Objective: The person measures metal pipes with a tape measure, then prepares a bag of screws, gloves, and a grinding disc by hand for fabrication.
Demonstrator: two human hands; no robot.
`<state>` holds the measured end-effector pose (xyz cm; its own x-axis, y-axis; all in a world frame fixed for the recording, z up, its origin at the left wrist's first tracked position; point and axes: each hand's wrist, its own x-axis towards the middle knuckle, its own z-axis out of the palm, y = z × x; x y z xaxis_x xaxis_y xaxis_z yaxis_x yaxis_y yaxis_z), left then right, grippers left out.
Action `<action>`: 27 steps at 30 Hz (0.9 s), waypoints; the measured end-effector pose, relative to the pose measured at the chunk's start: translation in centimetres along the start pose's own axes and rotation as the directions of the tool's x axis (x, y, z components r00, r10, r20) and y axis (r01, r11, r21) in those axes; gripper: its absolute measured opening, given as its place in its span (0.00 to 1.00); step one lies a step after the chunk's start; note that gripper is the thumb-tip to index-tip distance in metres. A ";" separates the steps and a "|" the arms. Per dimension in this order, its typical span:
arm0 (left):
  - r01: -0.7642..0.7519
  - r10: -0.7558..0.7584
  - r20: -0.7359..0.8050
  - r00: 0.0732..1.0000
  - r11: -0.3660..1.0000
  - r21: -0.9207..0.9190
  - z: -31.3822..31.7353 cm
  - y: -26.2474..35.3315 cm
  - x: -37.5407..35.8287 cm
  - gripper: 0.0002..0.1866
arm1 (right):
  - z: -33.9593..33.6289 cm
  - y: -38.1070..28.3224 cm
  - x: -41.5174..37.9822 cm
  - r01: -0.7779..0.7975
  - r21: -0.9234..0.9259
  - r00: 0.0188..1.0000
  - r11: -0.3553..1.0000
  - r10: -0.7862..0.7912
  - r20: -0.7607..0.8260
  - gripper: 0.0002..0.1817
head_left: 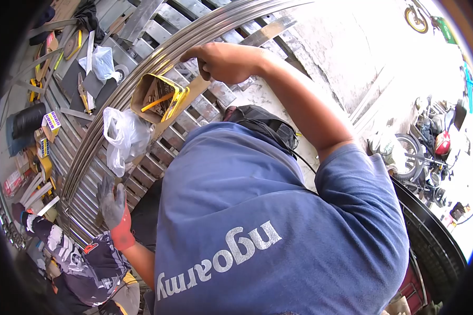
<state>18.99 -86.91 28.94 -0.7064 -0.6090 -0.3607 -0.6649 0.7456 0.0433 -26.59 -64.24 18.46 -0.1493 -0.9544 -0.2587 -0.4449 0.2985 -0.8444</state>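
Note:
My right hand [223,62] is bare, its index finger stretched over a curved bundle of thin metal rods [136,79]. The thumb stands apart from that finger and nothing shows between them; the other fingers are partly hidden. My left hand [114,207], in a grey and red work glove, has its fingers extended near the slatted metal rack [155,165] and holds nothing visible. Between the hands stands a cut-open yellow container [183,97] with small pieces and a yellow-orange stick inside. Beside it lies a crumpled white plastic bag [123,136].
Dark patterned clothing [84,262], seemingly on another person, shows at lower left. Tools and small boxes [51,122] crowd the far left, with pliers [82,93] among them. A black bag [263,123] sits by my torso. Motorcycle parts [431,147] stand at right.

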 end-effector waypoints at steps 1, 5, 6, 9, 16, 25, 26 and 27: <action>0.029 -0.029 0.038 0.999 1.000 0.011 -0.2 0.0 0.0 0.26 | -0.1 -0.1 0.0 -0.005 -0.001 1.000 1.000 0.005 0.006 0.40; 0.089 -0.091 0.095 0.991 0.996 0.028 -0.1 0.2 -0.1 0.27 | -0.3 -0.2 -0.1 -0.033 -0.026 0.999 0.999 0.034 0.034 0.38; 0.091 -0.093 0.080 0.992 0.995 0.025 0.1 0.1 -0.4 0.27 | -0.4 -0.4 -0.1 -0.037 -0.041 0.999 0.998 0.039 0.038 0.38; 0.060 -0.062 0.048 0.997 0.998 0.027 0.7 -0.1 -0.3 0.26 | -0.7 -0.7 0.1 -0.003 -0.090 0.999 0.996 0.005 0.031 0.37; 0.097 -0.099 -0.017 0.995 0.992 -0.080 1.6 -0.7 -1.4 0.28 | -0.9 -1.8 0.6 0.019 -0.112 0.999 0.994 -0.015 0.041 0.37; 0.171 -0.173 0.054 0.983 0.985 0.040 0.5 0.3 -1.7 0.29 | -1.3 -3.3 1.1 0.026 -0.088 0.999 0.996 -0.024 0.028 0.38; 0.176 -0.177 0.047 0.983 0.984 0.025 0.5 0.4 -2.0 0.29 | -1.3 -3.6 0.9 0.025 -0.096 0.999 0.995 -0.023 0.029 0.38; 0.180 -0.180 0.043 0.983 0.984 0.012 0.5 0.5 -2.1 0.30 | -1.3 -3.8 0.9 0.022 -0.101 0.999 0.995 -0.018 0.032 0.37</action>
<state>20.21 -85.15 29.28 -0.5638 -0.7212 -0.4025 -0.7781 0.6272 -0.0340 -26.19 -66.20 22.08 -0.1131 -0.9596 -0.2577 -0.5351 0.2774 -0.7980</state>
